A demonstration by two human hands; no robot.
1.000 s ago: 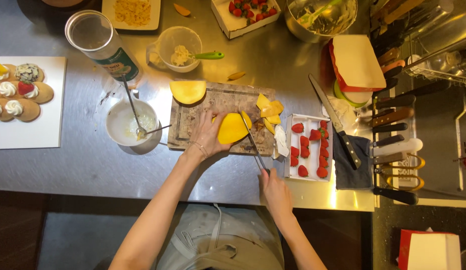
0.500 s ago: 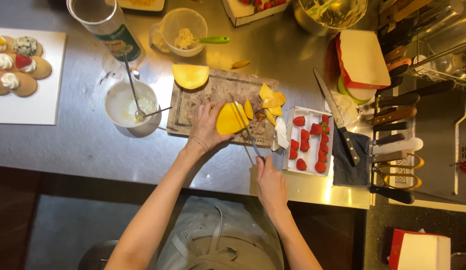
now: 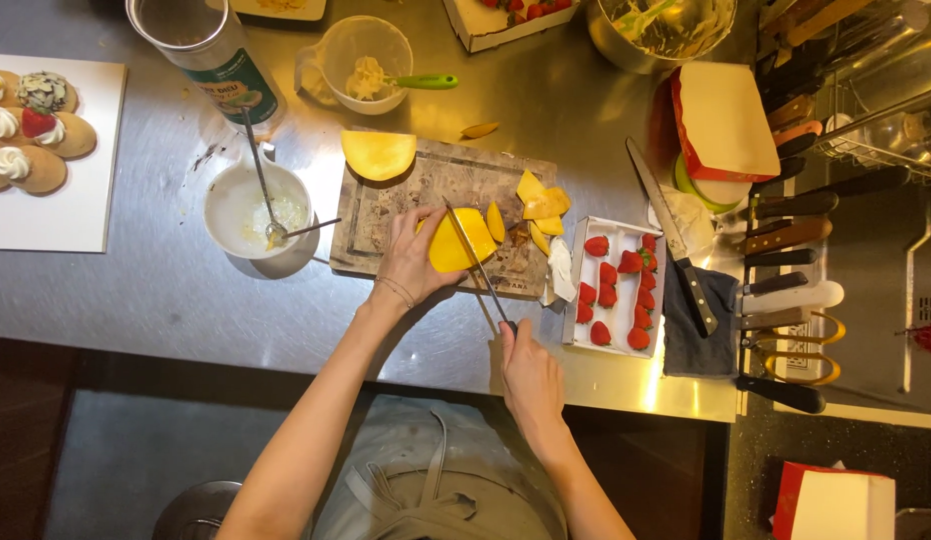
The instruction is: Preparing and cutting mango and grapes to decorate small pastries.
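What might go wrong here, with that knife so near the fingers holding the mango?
The left hand steadies the mango right where the knife in the right hand cuts, so a slip may nick a finger. Cut slices lie crowded beside the blade and may get pushed off the board. The strawberry box sits close and could get knocked.

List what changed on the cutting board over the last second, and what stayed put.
The knife has slid further across the yellow mango piece, its blade now lying over the fruit; the right hand keeps its grip on the handle. The left hand still steadies the mango. The mango half, cut slices and strawberry box have not moved.
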